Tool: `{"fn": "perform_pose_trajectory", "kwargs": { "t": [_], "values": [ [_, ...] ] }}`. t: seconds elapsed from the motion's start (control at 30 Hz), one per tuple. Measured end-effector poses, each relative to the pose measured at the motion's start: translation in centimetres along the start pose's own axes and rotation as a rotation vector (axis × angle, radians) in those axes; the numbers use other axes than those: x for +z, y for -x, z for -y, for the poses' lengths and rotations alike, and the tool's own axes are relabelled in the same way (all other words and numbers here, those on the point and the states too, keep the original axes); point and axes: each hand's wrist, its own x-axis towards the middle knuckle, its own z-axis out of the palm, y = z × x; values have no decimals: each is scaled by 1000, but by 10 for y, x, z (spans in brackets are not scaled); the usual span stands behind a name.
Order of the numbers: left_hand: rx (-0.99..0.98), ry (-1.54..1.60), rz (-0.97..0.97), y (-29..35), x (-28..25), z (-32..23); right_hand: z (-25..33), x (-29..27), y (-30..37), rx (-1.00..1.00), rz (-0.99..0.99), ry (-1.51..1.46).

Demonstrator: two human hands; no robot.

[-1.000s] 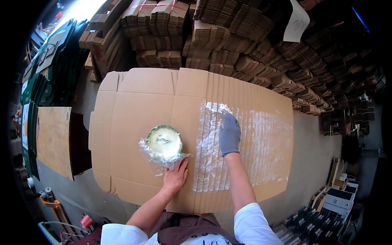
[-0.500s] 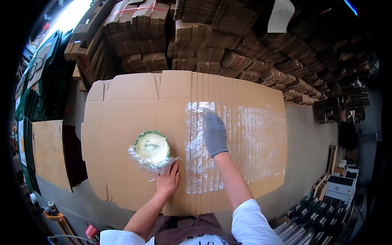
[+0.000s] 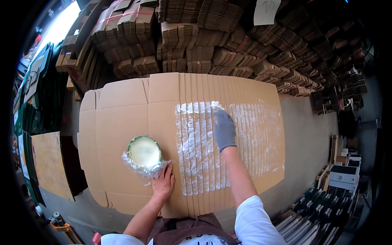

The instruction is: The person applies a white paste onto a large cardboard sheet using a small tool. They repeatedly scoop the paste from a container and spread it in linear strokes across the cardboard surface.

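My right hand point(image 3: 225, 130), in a grey glove, is over fanned, overlapping cardboard strips point(image 3: 196, 143) coated with a shiny, whitish wet layer. Its fingers are pressed together, and a pale wet bit shows at their tips; what they hold is hidden. My bare left hand point(image 3: 164, 185) lies flat on a brown cardboard sheet point(image 3: 122, 118), fingers stretched. Its fingertips touch crumpled clear plastic film point(image 3: 143, 169) beside a round green-rimmed bowl point(image 3: 144, 151) with a creamy white inside. The bowl sits left of the coated strips.
Bundled stacks of flat cardboard point(image 3: 179, 34) line the far side, by a wooden pallet point(image 3: 79, 53). A wooden board box point(image 3: 49, 163) stands on the left. At the lower right are a grey-white machine point(image 3: 343, 175) and rows of dark slotted pieces point(image 3: 310, 212).
My right hand has moved to the right across the coated strips. My left hand remains by the film and bowl. The whole view has shifted slightly.
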Motion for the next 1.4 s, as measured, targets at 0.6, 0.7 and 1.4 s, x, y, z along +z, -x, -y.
{"fn": "perform_pose_trajectory", "kwargs": {
  "t": [0.6,0.7,1.4],
  "values": [
    [-23,-22,-15,1,3,0,-73,-17,-11,168,33,120],
    [-19,-1,-28,3,3,0,-83,-5,-6,52,-2,112],
    [3,7,-60,-1,-2,-2,-3,-9,3,76,-1,109]
  ]
}}
